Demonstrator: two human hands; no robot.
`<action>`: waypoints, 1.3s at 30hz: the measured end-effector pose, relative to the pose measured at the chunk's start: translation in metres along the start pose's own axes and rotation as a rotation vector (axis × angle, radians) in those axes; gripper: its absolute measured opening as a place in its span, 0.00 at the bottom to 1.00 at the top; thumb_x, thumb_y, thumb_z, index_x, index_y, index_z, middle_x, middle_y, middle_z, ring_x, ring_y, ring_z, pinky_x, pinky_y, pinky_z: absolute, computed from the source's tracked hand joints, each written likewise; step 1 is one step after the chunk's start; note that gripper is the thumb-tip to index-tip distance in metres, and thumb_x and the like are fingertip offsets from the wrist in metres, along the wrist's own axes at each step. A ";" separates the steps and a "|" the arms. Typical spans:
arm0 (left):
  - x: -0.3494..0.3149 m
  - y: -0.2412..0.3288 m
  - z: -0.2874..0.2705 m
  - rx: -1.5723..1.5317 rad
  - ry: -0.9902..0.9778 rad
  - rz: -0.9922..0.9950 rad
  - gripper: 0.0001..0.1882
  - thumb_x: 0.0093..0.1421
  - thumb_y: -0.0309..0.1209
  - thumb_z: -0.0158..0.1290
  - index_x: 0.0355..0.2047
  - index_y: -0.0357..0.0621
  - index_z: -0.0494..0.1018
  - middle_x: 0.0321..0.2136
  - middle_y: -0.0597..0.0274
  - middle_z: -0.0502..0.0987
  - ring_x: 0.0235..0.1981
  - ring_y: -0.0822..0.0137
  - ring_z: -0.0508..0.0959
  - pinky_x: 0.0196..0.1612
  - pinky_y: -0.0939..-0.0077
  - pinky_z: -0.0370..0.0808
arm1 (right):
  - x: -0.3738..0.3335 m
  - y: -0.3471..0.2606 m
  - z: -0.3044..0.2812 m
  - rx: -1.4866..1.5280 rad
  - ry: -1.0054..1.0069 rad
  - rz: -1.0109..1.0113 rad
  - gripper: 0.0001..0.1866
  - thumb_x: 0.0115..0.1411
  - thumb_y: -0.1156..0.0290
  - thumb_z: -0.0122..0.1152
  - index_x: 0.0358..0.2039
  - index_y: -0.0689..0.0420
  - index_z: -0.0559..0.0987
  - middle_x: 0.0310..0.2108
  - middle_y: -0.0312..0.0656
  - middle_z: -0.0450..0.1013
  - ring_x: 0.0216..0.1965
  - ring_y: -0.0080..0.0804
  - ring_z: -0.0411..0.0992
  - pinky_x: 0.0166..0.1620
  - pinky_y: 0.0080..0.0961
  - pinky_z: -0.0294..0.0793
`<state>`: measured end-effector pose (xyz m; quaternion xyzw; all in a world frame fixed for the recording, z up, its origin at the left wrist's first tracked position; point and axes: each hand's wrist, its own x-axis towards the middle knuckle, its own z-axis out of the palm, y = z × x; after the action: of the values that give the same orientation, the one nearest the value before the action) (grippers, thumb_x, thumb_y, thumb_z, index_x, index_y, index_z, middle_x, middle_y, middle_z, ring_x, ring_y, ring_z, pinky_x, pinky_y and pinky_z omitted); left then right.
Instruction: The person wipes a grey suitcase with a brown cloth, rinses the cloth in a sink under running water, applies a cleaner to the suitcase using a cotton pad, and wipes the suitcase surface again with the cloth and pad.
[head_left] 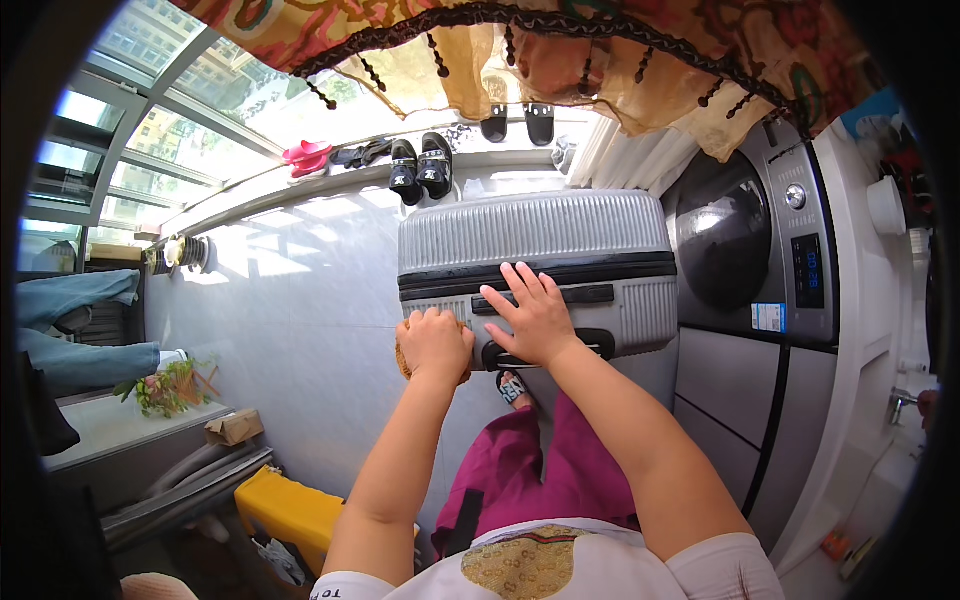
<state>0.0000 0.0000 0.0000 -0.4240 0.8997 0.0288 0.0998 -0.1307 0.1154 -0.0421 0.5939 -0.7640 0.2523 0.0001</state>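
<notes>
A grey ribbed suitcase (535, 225) with a black band around its middle lies in front of me. My left hand (438, 345) is closed on a brown, rough-textured cloth (403, 356), pressed to the near left corner of the suitcase. Most of the cloth is hidden under that hand. My right hand (535, 315) rests with spread fingers on the near side, across the black band and beside a black side handle (590, 295). Nothing is held in it.
A washing machine (725, 230) stands right of the suitcase. Black slippers (421, 170) and pink clogs (307, 158) sit along the window ledge. Patterned curtain (600, 60) hangs above. To the left are jeans (80, 330), a plant (172, 388) and a yellow object (290, 510).
</notes>
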 end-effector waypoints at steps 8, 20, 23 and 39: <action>0.053 0.037 0.021 -0.092 0.203 0.024 0.09 0.50 0.40 0.56 0.23 0.51 0.79 0.28 0.69 0.78 0.39 0.64 0.75 0.44 0.64 0.66 | 0.016 0.047 -0.013 -0.113 0.027 -0.060 0.28 0.51 0.52 0.64 0.53 0.44 0.74 0.61 0.49 0.62 0.62 0.47 0.58 0.60 0.46 0.56; 0.020 0.001 0.017 -0.104 0.441 0.317 0.04 0.50 0.36 0.59 0.24 0.53 0.79 0.25 0.70 0.72 0.34 0.64 0.71 0.43 0.65 0.64 | 0.007 0.013 -0.004 -0.043 0.006 -0.004 0.28 0.52 0.51 0.63 0.53 0.44 0.75 0.61 0.49 0.61 0.62 0.46 0.58 0.61 0.46 0.56; -0.013 -0.010 0.018 -0.131 0.366 0.388 0.04 0.51 0.36 0.59 0.26 0.54 0.80 0.24 0.70 0.71 0.34 0.64 0.71 0.43 0.65 0.64 | 0.003 0.007 -0.006 -0.024 -0.010 0.009 0.28 0.52 0.51 0.64 0.54 0.43 0.75 0.61 0.48 0.62 0.62 0.45 0.58 0.60 0.45 0.57; 0.003 -0.020 0.000 -0.353 0.122 0.234 0.06 0.50 0.37 0.58 0.26 0.55 0.82 0.25 0.69 0.74 0.34 0.62 0.73 0.38 0.64 0.66 | 0.002 0.001 -0.005 0.000 -0.019 -0.026 0.29 0.51 0.51 0.64 0.54 0.43 0.74 0.61 0.48 0.61 0.62 0.46 0.59 0.60 0.46 0.57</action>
<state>0.0138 -0.0153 -0.0002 -0.3284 0.9282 0.1715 -0.0344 -0.1341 0.1153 -0.0379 0.6062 -0.7561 0.2466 -0.0040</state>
